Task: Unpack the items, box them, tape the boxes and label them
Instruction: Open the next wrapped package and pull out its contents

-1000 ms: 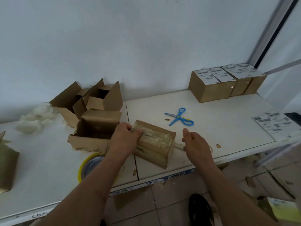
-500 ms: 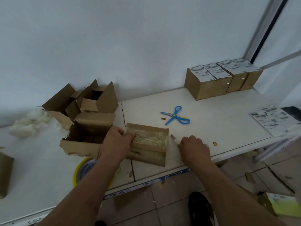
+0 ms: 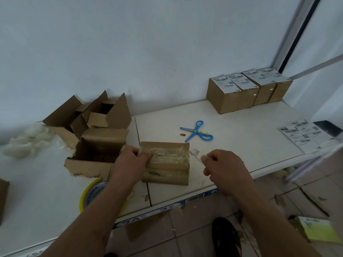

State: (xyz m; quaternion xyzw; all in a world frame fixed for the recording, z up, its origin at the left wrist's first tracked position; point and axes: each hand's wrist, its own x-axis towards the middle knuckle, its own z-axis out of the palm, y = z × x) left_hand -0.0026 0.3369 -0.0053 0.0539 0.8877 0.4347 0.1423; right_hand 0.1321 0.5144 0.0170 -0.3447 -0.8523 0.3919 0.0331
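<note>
Cardboard box: a small taped box (image 3: 165,163) sits near the front edge of the surface (image 3: 241,138), just right of the seam between its two panels; clear tape runs across its top and down its front face.
Left hand: the left hand (image 3: 130,164) rests on the box's left end, thumb laid over the taped top, pinning it down.
Right hand: the right hand (image 3: 222,167) is just beside the box's right end, fingers curled and pinching a strip of clear tape (image 3: 195,153) that reaches back toward the box's top right corner.
Step in hand: it looks like the tape is being stripped off to open this box — though I can't rule out that it is being laid on.
Doing it well: keep the holding palm heavy, pull low and along the seam rather than upward, so the cardboard skin doesn't tear away with the tape.
If it snags: the blue scissors (image 3: 196,131) lie toward the middle of the surface, within easy reach.
Around it: opened boxes (image 3: 89,134) stand to the left, a tape roll (image 3: 91,193) lies by the front edge partly under the left forearm, labelled boxes (image 3: 246,89) sit at the back right corner, and a label sheet (image 3: 304,134) lies at the right edge.
Watch for — the box sliding off the front edge under a hard tug.
</note>
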